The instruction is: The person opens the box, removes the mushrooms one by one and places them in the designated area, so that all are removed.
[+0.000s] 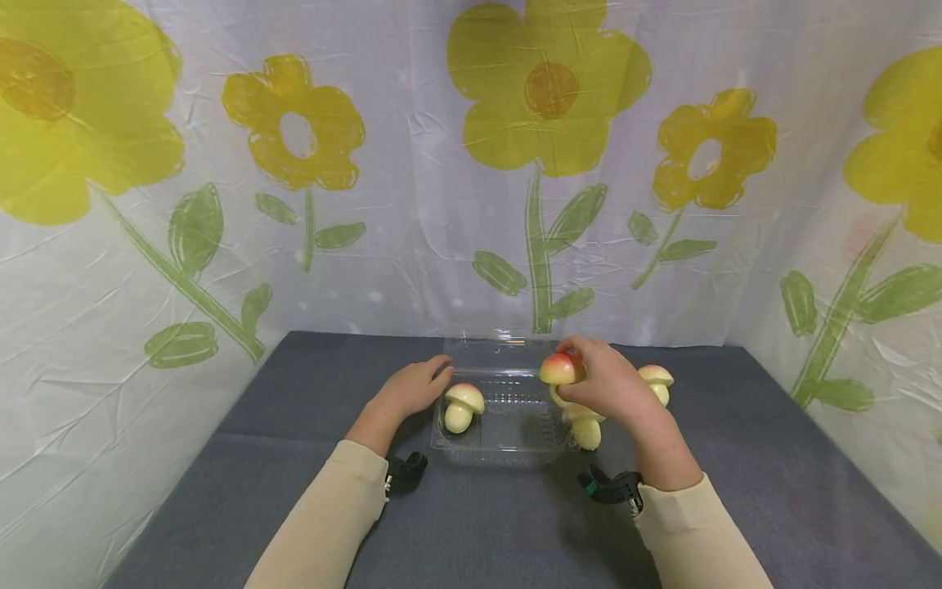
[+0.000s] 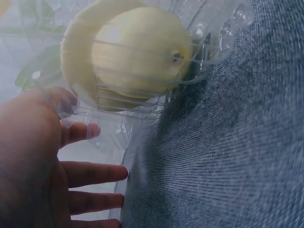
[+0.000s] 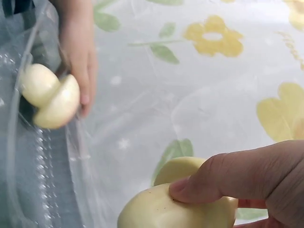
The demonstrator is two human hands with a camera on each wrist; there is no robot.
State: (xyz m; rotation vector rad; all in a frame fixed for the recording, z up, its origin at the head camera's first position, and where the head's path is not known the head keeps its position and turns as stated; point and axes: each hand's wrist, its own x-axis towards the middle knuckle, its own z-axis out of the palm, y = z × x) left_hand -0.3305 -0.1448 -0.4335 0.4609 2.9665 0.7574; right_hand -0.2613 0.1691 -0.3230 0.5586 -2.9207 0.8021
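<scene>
In the head view my right hand (image 1: 607, 380) pinches a toy mushroom (image 1: 559, 369) with a red and yellow cap over the right side of a clear plastic box (image 1: 504, 429). The right wrist view shows my thumb (image 3: 204, 183) pressed on its pale, smooth surface. Another toy mushroom (image 1: 464, 407) lies inside the box at the left; its round pale stem (image 2: 142, 52) shows through the plastic in the left wrist view. At the box's left edge is my left hand (image 1: 412, 388), its fingers extended and touching the plastic rim.
One pale mushroom (image 1: 586, 431) lies by the box's right front corner, and one more (image 1: 657, 383) is behind my right wrist. The box's clear lid (image 1: 482, 356) stands open at the back. A dark cloth covers the table (image 1: 486, 523); a flowered curtain (image 1: 412, 229) hangs behind.
</scene>
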